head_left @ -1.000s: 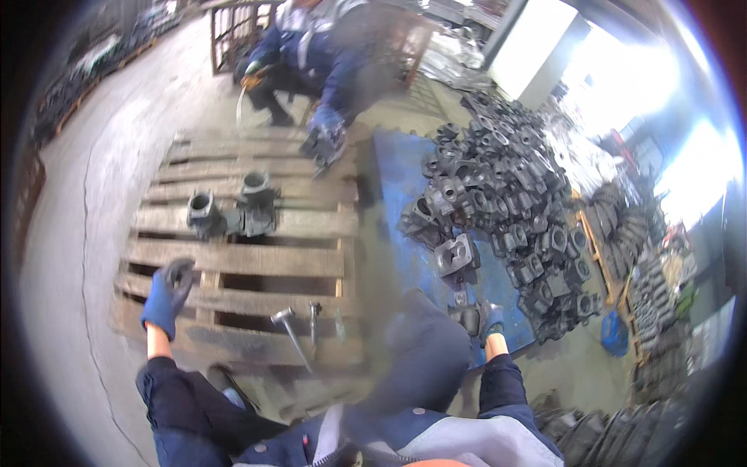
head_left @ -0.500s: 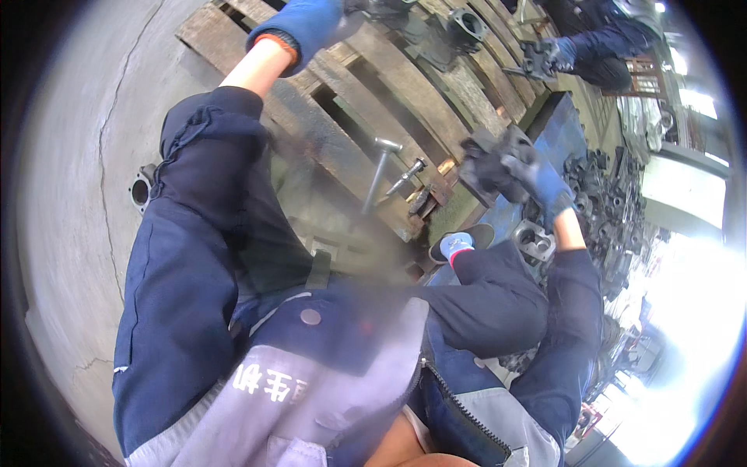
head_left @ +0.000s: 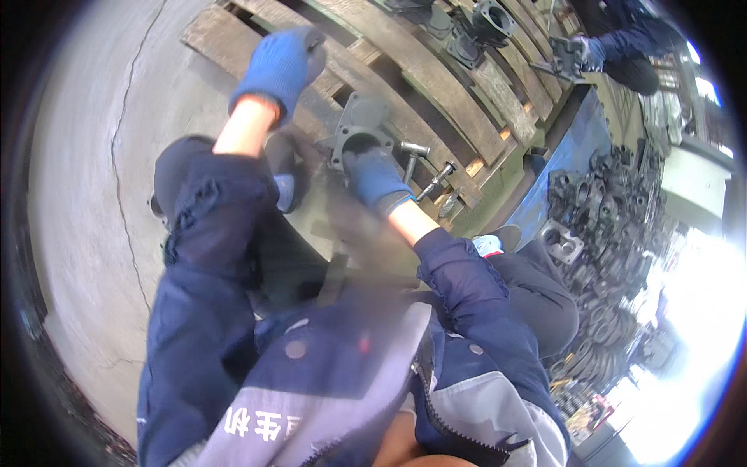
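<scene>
My right hand (head_left: 373,175), in a blue glove with grey fingers, grips a dark grey metal casting (head_left: 364,113) at its round bored end. The casting has flanges with small holes and is held tilted above the slats of the wooden pallet (head_left: 405,70). My left hand (head_left: 284,66), gloved alike, is over the pallet's near left part, to the left of the casting and apart from it. Its fingers are curled, and what they hold, if anything, is hidden. Just right of the casting lie a metal hammer (head_left: 414,152) and a slim metal tool (head_left: 437,179).
More dark castings (head_left: 475,35) rest on the pallet's far side. A large heap of castings (head_left: 607,210) lies to the right, beyond a blue sheet (head_left: 560,163). At the far right a co-worker's gloved hand (head_left: 593,54) holds a casting. My feet are close to the pallet's near edge.
My right hand has brought the casting from the right, near the heap, leftward over the pallet. My left hand has drawn back toward me from the pallet's far castings.
</scene>
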Demonstrator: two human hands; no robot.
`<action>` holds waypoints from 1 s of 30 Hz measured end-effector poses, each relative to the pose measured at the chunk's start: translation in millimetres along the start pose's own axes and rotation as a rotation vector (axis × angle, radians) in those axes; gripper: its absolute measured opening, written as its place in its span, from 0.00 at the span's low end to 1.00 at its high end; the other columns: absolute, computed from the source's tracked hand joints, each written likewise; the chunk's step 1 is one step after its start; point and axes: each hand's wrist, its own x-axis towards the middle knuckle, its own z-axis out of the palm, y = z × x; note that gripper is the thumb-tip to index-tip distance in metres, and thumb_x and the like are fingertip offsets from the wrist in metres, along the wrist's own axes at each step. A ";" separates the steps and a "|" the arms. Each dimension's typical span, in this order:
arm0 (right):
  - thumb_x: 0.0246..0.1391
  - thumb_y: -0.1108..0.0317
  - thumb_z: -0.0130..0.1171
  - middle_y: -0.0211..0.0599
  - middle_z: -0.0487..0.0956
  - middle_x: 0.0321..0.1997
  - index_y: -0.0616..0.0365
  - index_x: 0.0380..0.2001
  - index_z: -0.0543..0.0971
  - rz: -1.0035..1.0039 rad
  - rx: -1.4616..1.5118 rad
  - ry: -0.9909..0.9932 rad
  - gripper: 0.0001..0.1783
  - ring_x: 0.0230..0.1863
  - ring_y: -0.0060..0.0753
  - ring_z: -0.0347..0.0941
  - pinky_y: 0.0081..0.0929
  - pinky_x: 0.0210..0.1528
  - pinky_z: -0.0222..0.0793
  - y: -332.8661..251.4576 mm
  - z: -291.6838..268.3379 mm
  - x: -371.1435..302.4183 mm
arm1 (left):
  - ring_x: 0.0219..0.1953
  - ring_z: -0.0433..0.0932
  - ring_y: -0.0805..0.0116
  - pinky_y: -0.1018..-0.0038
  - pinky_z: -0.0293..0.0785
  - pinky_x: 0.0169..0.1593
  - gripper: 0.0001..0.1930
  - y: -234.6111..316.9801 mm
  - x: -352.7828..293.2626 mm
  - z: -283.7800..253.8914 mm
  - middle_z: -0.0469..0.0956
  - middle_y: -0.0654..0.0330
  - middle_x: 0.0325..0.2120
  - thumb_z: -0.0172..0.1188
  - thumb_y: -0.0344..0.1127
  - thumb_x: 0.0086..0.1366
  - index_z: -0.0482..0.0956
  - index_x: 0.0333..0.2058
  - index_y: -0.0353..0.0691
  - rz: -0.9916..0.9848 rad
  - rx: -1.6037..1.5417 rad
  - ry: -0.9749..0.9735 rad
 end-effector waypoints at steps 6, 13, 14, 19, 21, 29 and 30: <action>0.58 0.57 0.51 0.52 0.80 0.36 0.56 0.37 0.78 0.604 0.545 0.597 0.15 0.39 0.57 0.77 0.49 0.47 0.70 33.2 -18.6 -24.9 | 0.48 0.77 0.44 0.56 0.73 0.52 0.19 0.0 -77.4 93.4 0.78 0.43 0.44 0.51 0.47 0.62 0.81 0.43 0.41 -0.649 0.058 -0.376; 0.63 0.54 0.46 0.61 0.76 0.46 0.55 0.45 0.78 0.780 0.731 0.345 0.19 0.50 0.61 0.73 0.49 0.51 0.69 61.1 55.3 -18.6 | 0.49 0.77 0.44 0.58 0.75 0.50 0.19 -20.5 -89.0 128.7 0.76 0.43 0.49 0.50 0.41 0.64 0.79 0.46 0.37 -0.777 -0.216 -0.854; 0.64 0.52 0.46 0.59 0.77 0.46 0.56 0.46 0.78 0.647 0.698 0.320 0.21 0.49 0.58 0.74 0.45 0.51 0.68 64.6 65.6 -17.6 | 0.48 0.78 0.45 0.57 0.76 0.47 0.19 -21.5 -90.6 130.1 0.76 0.44 0.49 0.48 0.41 0.65 0.79 0.46 0.36 -1.151 -0.550 -0.753; 0.65 0.49 0.47 0.50 0.80 0.46 0.59 0.49 0.77 0.792 1.044 0.280 0.25 0.47 0.46 0.75 0.37 0.53 0.67 81.0 104.2 4.6 | 0.47 0.77 0.43 0.56 0.73 0.48 0.17 -23.5 -98.6 133.5 0.77 0.40 0.44 0.48 0.41 0.65 0.80 0.42 0.35 -0.442 -0.089 -0.798; 0.65 0.48 0.48 0.46 0.80 0.46 0.59 0.50 0.76 0.851 1.187 0.281 0.26 0.46 0.42 0.75 0.34 0.53 0.67 84.4 112.2 10.8 | 0.47 0.77 0.43 0.57 0.73 0.49 0.17 -17.8 -99.9 129.2 0.78 0.40 0.43 0.48 0.40 0.65 0.80 0.40 0.35 -0.397 -0.050 -0.678; 0.63 0.54 0.55 0.31 0.78 0.46 0.61 0.50 0.77 0.675 1.470 0.817 0.22 0.47 0.26 0.69 0.27 0.54 0.63 87.0 109.8 -11.7 | 0.38 0.78 0.44 0.60 0.71 0.43 0.29 34.4 -90.5 90.8 0.79 0.42 0.31 0.45 0.56 0.66 0.77 0.39 0.31 -0.486 -0.441 -0.423; 0.63 0.54 0.53 0.36 0.77 0.49 0.61 0.51 0.76 0.685 1.397 0.769 0.22 0.50 0.32 0.69 0.30 0.56 0.63 91.1 106.5 -12.9 | 0.37 0.78 0.45 0.60 0.70 0.43 0.29 39.7 -89.0 87.9 0.79 0.43 0.31 0.45 0.57 0.66 0.77 0.40 0.31 -0.455 -0.513 -0.383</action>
